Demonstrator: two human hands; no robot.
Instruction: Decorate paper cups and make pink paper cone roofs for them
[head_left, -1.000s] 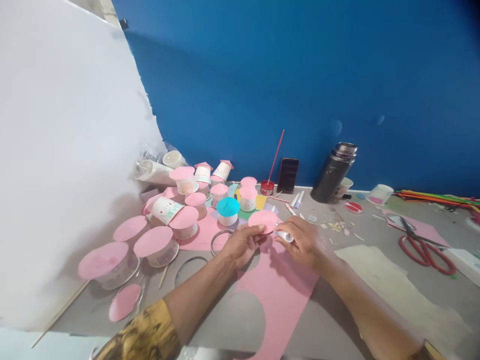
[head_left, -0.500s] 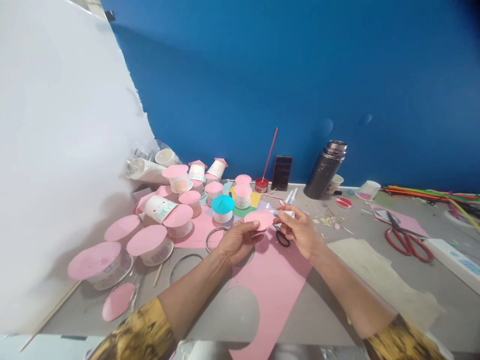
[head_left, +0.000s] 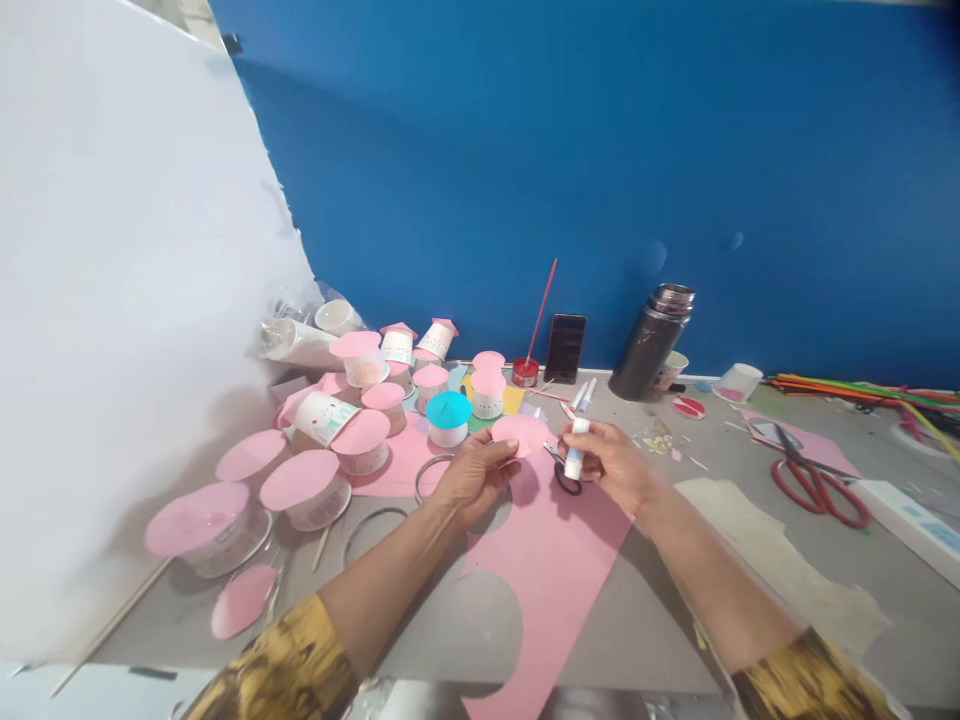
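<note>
Right now the pink paper disc (head_left: 520,434) is pinched at its near edge between thumb and fingers of the left hand (head_left: 474,478), held up just above the pink sheet (head_left: 551,560) with round cut-outs that lies on the table (head_left: 652,640). Just right of the disc, the right hand (head_left: 615,463) is closed around a small white glue tube (head_left: 575,449), which stands nearly upright with its upper end close to the disc's edge; whether its cap is on cannot be told. Below the tube, dark-handled small scissors (head_left: 564,472) lie on the sheet. Beyond the disc stands a teal-topped cup (head_left: 448,420), and left of it a crowd of pink-topped paper cups (head_left: 360,445). Well right of the disc lie red scissors (head_left: 821,485), and behind it against the blue wall (head_left: 600,150) stand a dark flask (head_left: 651,342) and a phone (head_left: 565,347). To work well here, I judge the disc should be kept flat and steady by its rim, with fingers off the middle, and the tube brought tip-first to its face with a light squeeze.
</note>
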